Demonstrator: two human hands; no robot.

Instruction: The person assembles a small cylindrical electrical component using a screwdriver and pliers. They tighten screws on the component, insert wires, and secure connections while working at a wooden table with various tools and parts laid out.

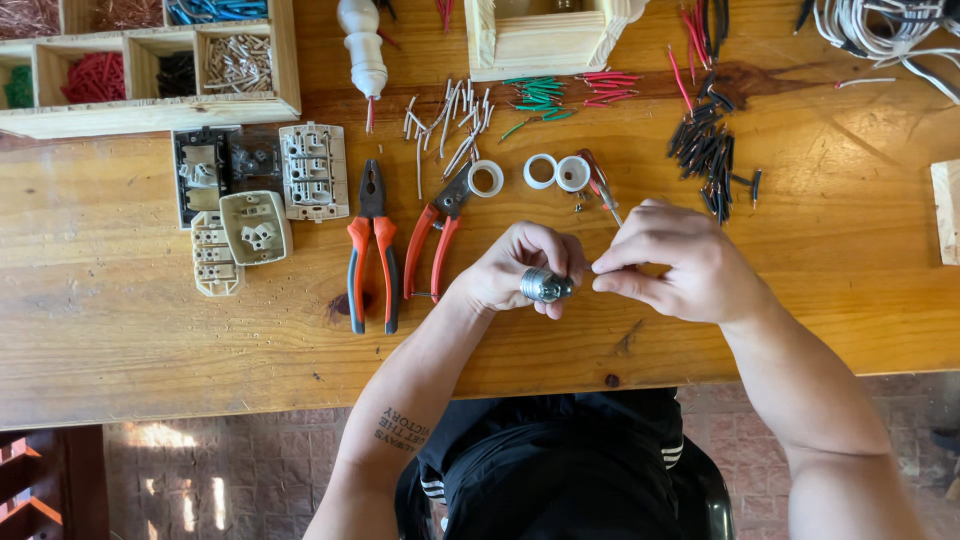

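My left hand grips a small silver threaded metal shell, like a lamp-holder cap, over the middle of the wooden table. My right hand is pinched shut just to its right, fingertips almost touching the shell, and holds a thin screwdriver whose red-marked shaft sticks up past the knuckles. Three white plastic rings lie just beyond my hands.
Two orange-handled pliers lie left of my hands, with cream socket parts further left. Cut wire pieces lie behind: white, green, red, black. A compartmented wooden box sits far left.
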